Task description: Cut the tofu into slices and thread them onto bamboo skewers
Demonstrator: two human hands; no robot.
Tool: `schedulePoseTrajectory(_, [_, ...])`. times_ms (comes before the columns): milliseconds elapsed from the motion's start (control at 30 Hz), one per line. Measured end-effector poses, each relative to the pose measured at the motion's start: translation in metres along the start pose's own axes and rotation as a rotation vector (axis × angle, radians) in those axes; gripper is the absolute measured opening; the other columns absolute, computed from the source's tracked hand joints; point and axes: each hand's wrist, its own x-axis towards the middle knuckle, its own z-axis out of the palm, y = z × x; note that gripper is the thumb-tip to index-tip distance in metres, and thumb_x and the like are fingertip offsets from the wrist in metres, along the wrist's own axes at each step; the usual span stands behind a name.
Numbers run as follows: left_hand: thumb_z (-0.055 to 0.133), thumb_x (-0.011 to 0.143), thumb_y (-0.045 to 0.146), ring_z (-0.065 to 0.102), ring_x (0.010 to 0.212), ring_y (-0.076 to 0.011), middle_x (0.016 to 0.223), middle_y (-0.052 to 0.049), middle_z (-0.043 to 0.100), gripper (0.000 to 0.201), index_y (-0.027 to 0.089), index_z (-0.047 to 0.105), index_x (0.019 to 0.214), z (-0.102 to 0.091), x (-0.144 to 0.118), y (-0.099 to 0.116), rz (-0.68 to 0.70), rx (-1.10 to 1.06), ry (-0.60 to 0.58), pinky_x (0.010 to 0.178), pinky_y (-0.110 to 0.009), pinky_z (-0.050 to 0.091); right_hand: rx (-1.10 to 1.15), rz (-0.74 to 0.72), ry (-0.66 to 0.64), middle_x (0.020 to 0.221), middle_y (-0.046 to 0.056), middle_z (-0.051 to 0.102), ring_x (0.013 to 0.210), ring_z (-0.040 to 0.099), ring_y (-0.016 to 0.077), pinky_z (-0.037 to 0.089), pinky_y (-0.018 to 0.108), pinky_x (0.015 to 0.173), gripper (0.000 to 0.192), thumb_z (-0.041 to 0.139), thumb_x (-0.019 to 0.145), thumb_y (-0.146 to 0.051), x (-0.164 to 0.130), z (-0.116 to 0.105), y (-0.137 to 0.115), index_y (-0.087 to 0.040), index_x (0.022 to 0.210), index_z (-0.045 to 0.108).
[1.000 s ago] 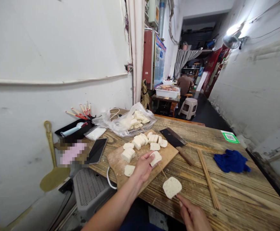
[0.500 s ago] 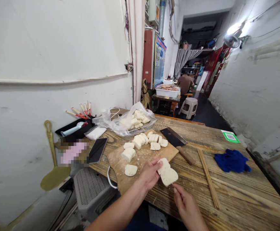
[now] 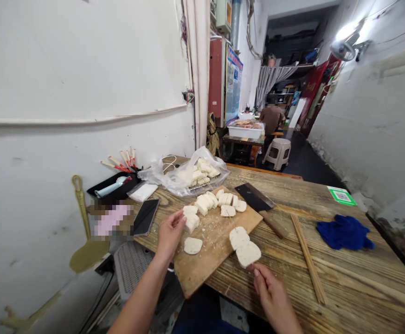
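My right hand pinches the near end of a thin skewer carrying two white bun slices, held low over the front corner of the wooden cutting board. My left hand reaches to the board's left side, fingertips touching a stacked white slice. One loose slice lies on the board between my hands. A row of cut slices lines the far end of the board.
A cleaver lies right of the board, with bamboo skewers and a blue cloth further right. A plastic bag of skewered slices sits behind. A phone lies left. A person sits far back.
My left hand pushed a second slice onto the skewer, let go and moved left across the board to the stacked slices. The skewer now carries two slices.
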Motion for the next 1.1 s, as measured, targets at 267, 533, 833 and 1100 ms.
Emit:
schedulePoseTrajectory(267, [0.059,0.071,0.036,0.060,0.079,-0.0184,0.101,-0.010,0.063,0.041,0.014,0.062,0.105,-0.020,0.000,-0.029,0.269,0.427,0.070,0.074,-0.033,0.049,-0.002,-0.034,0.006,0.060,0.005,0.062,0.058,0.060,0.0177,0.049,0.022,0.054,0.045,0.038,0.087,-0.048,0.000,0.004,-0.006,-0.013,0.094,0.066])
schedulePoseTrajectory(533, [0.055,0.079,0.030,0.045,0.115,-0.0243,0.121,-0.008,0.056,0.041,0.026,0.053,0.120,-0.040,-0.027,-0.022,0.704,0.856,-0.532,0.097,-0.043,0.032,-0.004,-0.023,-0.091,0.092,0.012,0.067,0.081,0.062,0.0196,0.049,0.025,0.070,0.040,0.036,0.090,-0.041,-0.006,0.007,0.008,-0.013,0.103,0.061])
schedulePoseTrajectory(833, [0.052,0.080,0.024,0.044,0.114,-0.0263,0.118,-0.008,0.058,0.039,0.027,0.055,0.119,-0.013,-0.039,-0.007,0.419,0.693,-0.649,0.101,-0.049,0.022,-0.018,-0.072,-0.126,0.086,0.010,0.068,0.074,0.064,0.0180,0.050,0.022,0.065,0.036,0.035,0.091,-0.037,-0.010,0.007,-0.001,-0.014,0.100,0.061])
schedulePoseTrajectory(1100, [0.058,0.074,0.008,0.062,0.091,-0.0181,0.099,-0.009,0.065,0.046,0.015,0.050,0.119,0.036,-0.049,0.006,-0.508,-0.644,-0.411,0.090,-0.036,0.045,0.085,-0.069,0.016,0.087,0.010,0.069,0.067,0.064,0.0163,0.051,0.019,0.060,0.036,0.041,0.088,-0.041,-0.033,0.010,0.003,-0.016,0.098,0.065])
